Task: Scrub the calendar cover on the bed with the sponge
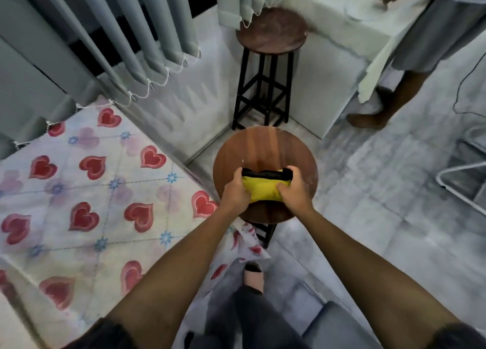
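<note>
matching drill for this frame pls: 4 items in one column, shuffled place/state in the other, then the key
Items:
1. sponge
2. near stool
3. far stool
4. bed

Places/states:
A. covered by a heart-print sheet
B. standing beside the white counter, seat bare
C. held in left hand and right hand
D. directly beneath the two hands

Pairs: 1-C, 2-D, 3-B, 4-A

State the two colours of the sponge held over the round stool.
Yellow with a black layer along its far edge, seen in the head view: sponge.
</note>
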A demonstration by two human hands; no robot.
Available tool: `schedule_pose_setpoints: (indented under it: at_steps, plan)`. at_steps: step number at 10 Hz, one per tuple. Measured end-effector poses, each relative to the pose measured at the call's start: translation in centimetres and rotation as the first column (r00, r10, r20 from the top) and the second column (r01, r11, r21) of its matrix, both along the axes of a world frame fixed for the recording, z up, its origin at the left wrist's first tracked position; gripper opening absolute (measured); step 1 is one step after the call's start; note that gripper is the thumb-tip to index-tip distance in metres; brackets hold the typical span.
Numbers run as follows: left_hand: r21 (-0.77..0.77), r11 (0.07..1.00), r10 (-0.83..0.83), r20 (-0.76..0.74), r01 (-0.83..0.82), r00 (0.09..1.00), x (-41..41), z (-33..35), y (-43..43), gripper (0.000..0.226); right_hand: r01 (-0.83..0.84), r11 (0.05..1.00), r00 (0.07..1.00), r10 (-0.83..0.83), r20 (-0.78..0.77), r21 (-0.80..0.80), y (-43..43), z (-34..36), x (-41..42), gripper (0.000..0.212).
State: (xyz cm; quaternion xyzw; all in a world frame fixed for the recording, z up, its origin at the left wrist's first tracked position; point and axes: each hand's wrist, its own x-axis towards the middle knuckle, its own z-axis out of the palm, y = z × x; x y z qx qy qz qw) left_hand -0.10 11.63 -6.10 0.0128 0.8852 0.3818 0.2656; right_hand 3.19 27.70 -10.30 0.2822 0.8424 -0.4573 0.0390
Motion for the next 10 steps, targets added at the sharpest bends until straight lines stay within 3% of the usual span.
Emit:
schedule_pose_setpoints:
  at_steps: [5, 6, 7, 8, 10]
  plan:
    - [-0.098, 0.993, 0.056, -0.088, -0.064, 0.995, 0.5, -1.6, 1.5, 0.065, -0.046, 0.987, 0.999, 0.041, 0.034, 0.157, -0.6, 0.8, 0.5, 0.055]
    - [-0.257, 0.966, -0.064, -0.162, 0.020, 0.985, 0.9, -1.9, 1.4, 0.070, -0.108, 0.887, 0.994, 0.085, 0.072, 0.448, -1.0, 0.7, 0.8, 0.063]
    - [-0.566, 0.793, -0.426, -0.251, 0.225, 0.869, 1.6, -2.4, 0.1, 0.065, -0.247, 0.720, 0.961, 0.268, 0.069, 0.648, -1.4, 0.6, 1.3, 0.059]
    - [-0.611, 0.776, -0.429, -0.329, 0.156, 0.842, 2.5, -1.4, -2.2, 0.062, -0.360, 0.615, 0.892, 0.448, 0.065, 0.702, -2.6, 0.9, 0.6, 0.055]
    - [-0.645, 0.747, -0.202, -0.451, -0.161, 0.869, 2.6, 2.6, -13.6, 0.060, -0.448, 0.505, 0.713, 0.700, -0.046, 0.738, -12.2, 4.0, -3.5, 0.054]
